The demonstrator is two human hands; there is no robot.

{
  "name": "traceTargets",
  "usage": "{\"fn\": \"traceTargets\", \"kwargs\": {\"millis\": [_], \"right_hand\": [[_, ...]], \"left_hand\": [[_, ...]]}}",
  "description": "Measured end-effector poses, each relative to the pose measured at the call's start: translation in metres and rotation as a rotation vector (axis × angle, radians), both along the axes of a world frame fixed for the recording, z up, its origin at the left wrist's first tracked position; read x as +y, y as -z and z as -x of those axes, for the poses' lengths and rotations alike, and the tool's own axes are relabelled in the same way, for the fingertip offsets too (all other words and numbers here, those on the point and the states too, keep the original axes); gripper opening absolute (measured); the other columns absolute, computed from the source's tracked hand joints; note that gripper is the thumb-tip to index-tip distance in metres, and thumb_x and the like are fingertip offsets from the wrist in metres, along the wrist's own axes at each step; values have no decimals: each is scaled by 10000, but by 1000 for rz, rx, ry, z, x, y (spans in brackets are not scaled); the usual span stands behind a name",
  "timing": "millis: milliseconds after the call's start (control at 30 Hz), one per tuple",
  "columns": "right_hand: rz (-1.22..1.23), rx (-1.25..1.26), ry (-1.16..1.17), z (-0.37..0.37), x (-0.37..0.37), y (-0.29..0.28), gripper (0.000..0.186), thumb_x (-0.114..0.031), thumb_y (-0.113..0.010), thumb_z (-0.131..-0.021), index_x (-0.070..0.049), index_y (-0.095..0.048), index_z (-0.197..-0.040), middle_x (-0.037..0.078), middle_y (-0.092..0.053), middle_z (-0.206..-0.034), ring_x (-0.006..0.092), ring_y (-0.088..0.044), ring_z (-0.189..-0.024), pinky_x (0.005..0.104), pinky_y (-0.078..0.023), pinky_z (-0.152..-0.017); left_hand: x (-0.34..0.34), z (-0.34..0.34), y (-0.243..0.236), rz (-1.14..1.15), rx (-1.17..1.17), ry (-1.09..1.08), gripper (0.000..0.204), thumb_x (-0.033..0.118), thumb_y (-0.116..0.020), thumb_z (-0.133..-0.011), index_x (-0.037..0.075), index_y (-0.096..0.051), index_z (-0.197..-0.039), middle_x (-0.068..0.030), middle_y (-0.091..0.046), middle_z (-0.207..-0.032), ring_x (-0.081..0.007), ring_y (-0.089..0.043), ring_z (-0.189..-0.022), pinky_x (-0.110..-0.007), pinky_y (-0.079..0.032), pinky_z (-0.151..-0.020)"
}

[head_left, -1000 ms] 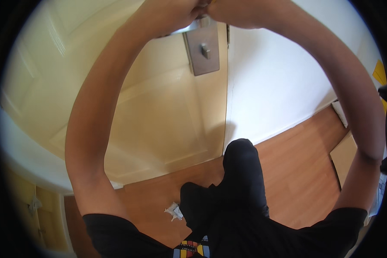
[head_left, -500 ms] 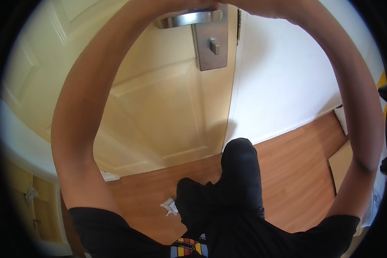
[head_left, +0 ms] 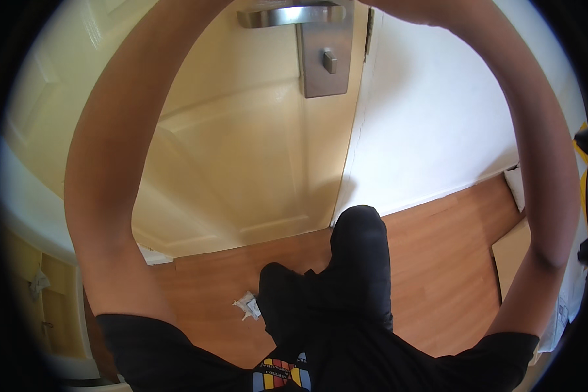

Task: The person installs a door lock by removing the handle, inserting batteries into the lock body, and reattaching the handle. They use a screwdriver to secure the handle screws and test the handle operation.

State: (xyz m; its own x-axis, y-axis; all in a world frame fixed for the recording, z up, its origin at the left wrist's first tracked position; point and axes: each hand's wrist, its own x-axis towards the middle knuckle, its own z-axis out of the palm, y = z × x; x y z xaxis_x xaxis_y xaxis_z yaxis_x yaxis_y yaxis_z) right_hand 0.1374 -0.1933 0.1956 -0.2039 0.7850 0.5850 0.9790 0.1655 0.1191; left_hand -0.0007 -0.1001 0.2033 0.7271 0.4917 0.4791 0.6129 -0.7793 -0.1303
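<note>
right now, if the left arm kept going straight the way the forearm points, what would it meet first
Most likely the door handle: the left forearm arcs up towards that silver lever at the top of the cream door. The hand itself is out of frame, so contact can't be judged.

Cream panelled door beside a white wall; wood-laminate floor below both. Crumpled white paper on the floor near the door; cardboard right of it.
</note>
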Motion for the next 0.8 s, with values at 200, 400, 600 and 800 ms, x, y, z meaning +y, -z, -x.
{"fn": "traceTargets", "kwargs": {"millis": [200, 400, 600, 800], "right_hand": [[72, 34, 10, 2, -7, 5, 281, -144, -610, -896, 80, -762, -974, 275, -753, -926, 385, -754, -865, 442, -599, -792], [118, 62, -100, -10, -4, 2, 262, -83, -596, -861, 94, -742, -987, 275, -743, -877, 378, -748, -827, 418, -611, -784], [-283, 220, -349, -41, -52, 31, 272, -151, -660, -874, 92, -721, -980, 237, -736, -811, 331, -742, -754, 399, -583, -684], [-204, 1015, -326, -74, -1, 95, 272, -290, -772, -949, -25, -776, -1006, -25, -631, -677, 45, -532, -608, 220, -390, -547]], "left_hand": [[11, 4, 8, -188, 15, 51, 143, 87, -762, -818, -53, -736, -825, -239, -718, -791, -355, -687, -678, -432, -545, -681], [21, 6, 9, -328, 31, -20, 155, 128, -795, -779, -1, -755, -854, -189, -717, -773, -356, -666, -668, -408, -555, -673], [-3, 22, 16, -623, -119, 133, 130, 184, -795, -780, 115, -796, -890, -32, -714, -835, -248, -692, -886, -371, -566, -711], [15, 24, 16, -808, 335, 33, 90, 216, -708, -818, 168, -782, -837, 11, -707, -853, -181, -691, -896, -339, -579, -709]]}}
